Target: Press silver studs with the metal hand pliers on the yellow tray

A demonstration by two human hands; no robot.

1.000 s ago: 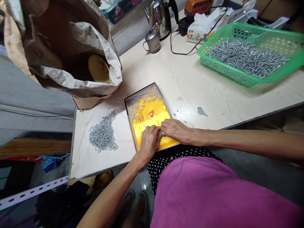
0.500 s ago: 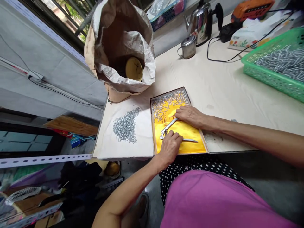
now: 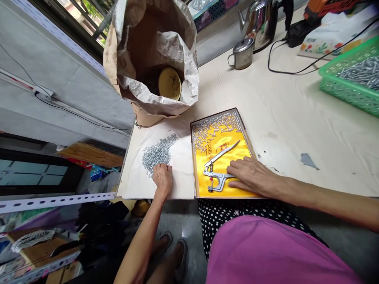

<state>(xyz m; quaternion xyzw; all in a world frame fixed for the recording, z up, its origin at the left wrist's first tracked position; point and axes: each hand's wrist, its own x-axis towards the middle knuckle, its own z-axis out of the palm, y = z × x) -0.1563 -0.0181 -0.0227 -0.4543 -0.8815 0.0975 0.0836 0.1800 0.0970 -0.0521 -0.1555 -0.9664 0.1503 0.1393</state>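
My left hand (image 3: 162,178) is at the near edge of a pile of small silver metal pins (image 3: 156,154) on the cloth, its fingers bent down onto it; whether a pin is between the fingertips is hidden. My right hand (image 3: 247,174) closes over the lower handle of silver spring-loaded pliers (image 3: 218,175). The pliers lie with handles spread in a shallow tray (image 3: 194,173) with a yellow lining (image 3: 237,152). More pins (image 3: 217,124) are scattered along the tray's far side and far left corner.
A large open paper sack (image 3: 160,108) holding a yellow bowl (image 3: 169,83) stands behind the pile. Farther back are a lidded metal cup (image 3: 243,55), a kettle (image 3: 260,25) and a black cable (image 3: 284,73). A green basket (image 3: 349,90) of metal parts sits at right.
My left hand has left the pliers and moved left to the pin pile. My right hand has come down from the upper handle to the lower one. The view has shifted slightly.
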